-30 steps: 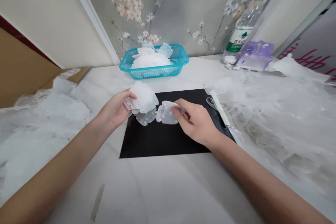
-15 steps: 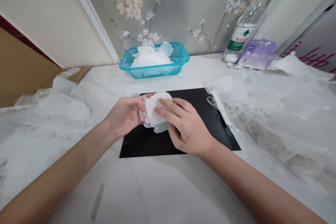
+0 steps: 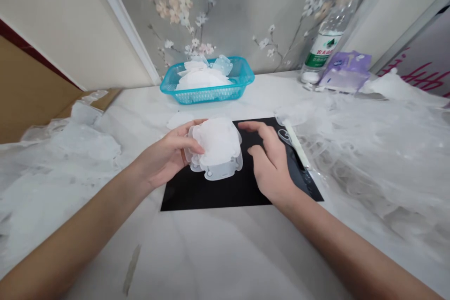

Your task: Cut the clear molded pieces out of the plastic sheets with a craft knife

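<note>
White, translucent pieces make up the stack [image 3: 220, 145] we hold in our left hand [image 3: 172, 152], above the black mat [image 3: 211, 197]. Our left thumb presses on its left side, the fingers reaching behind. At the lower edge of the stack, a clearer piece sticks out. We have our right hand [image 3: 272, 164] just beside the stack, apart from it, thumb and forefinger parted in a loose curve. A pale stick [image 3: 297, 145] lies at the right edge of the mat. On our desk [image 3: 211, 253], behind the mat, we see a blue basket [image 3: 242, 79] with more white pieces in it. A bottle [image 3: 319, 51] stands at the back right, near a purple pack [image 3: 344, 72]. We have pale heaps to both sides, left [image 3: 63, 164] and right [image 3: 379, 159].
</note>
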{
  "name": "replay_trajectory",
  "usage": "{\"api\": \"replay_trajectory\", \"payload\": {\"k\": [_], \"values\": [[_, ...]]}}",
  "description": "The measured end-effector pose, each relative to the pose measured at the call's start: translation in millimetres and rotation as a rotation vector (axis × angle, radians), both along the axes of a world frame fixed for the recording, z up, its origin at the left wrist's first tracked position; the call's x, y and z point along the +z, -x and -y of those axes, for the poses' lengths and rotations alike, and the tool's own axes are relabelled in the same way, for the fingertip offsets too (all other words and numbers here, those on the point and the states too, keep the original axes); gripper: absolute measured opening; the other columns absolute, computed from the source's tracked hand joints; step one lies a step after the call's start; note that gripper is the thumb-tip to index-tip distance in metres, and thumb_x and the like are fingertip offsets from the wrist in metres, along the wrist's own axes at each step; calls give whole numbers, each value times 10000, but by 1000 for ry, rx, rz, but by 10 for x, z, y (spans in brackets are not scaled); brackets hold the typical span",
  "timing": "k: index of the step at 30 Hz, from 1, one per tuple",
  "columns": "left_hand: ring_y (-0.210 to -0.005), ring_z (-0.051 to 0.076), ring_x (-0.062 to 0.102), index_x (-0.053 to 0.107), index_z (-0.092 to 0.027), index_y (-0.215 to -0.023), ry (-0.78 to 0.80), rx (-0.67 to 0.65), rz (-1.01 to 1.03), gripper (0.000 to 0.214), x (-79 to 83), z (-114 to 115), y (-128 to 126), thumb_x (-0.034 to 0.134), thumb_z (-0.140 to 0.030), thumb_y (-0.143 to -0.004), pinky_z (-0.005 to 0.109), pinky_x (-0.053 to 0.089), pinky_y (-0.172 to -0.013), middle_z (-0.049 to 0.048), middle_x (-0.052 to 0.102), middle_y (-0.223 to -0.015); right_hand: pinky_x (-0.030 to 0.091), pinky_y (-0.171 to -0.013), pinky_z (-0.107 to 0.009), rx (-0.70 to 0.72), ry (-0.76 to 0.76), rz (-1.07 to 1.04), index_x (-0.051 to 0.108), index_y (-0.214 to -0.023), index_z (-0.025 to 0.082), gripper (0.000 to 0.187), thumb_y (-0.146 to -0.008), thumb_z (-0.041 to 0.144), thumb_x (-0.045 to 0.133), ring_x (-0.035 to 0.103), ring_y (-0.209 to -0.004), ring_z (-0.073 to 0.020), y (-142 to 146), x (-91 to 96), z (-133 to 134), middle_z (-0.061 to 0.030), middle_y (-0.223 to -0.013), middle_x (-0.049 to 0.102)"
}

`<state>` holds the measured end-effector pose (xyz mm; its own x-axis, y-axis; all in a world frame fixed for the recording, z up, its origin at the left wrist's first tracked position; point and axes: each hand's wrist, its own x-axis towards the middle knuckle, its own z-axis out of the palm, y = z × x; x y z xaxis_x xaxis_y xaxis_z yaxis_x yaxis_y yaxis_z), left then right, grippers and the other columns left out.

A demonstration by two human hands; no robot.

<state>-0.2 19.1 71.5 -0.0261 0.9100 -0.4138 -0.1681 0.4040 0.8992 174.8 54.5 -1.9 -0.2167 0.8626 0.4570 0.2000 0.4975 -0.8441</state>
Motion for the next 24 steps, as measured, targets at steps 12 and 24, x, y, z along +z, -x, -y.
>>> {"api": "replay_trajectory", "payload": {"k": [12, 24], "values": [[-649, 120, 552, 634, -179, -1012, 42, -2, 55, 407, 2, -21, -39, 553, -55, -633, 208, 438, -544, 19, 655, -867, 415, -532, -224, 295, 393, -216, 488, -995, 224, 192, -866, 363, 458, 504, -607, -99, 55, 61, 54, 23, -747, 551], [-695, 136, 591, 627, -180, -1037, 66, 34, 48, 435, -37, -31, -25, 555, -52, -628, 211, 463, -561, 30, 668, -965, 365, -428, -215, 110, 621, -381, 506, -839, 198, 222, -848, 406, 428, 437, -431, -64, 120, -62, -40, 48, -644, 519]]}}
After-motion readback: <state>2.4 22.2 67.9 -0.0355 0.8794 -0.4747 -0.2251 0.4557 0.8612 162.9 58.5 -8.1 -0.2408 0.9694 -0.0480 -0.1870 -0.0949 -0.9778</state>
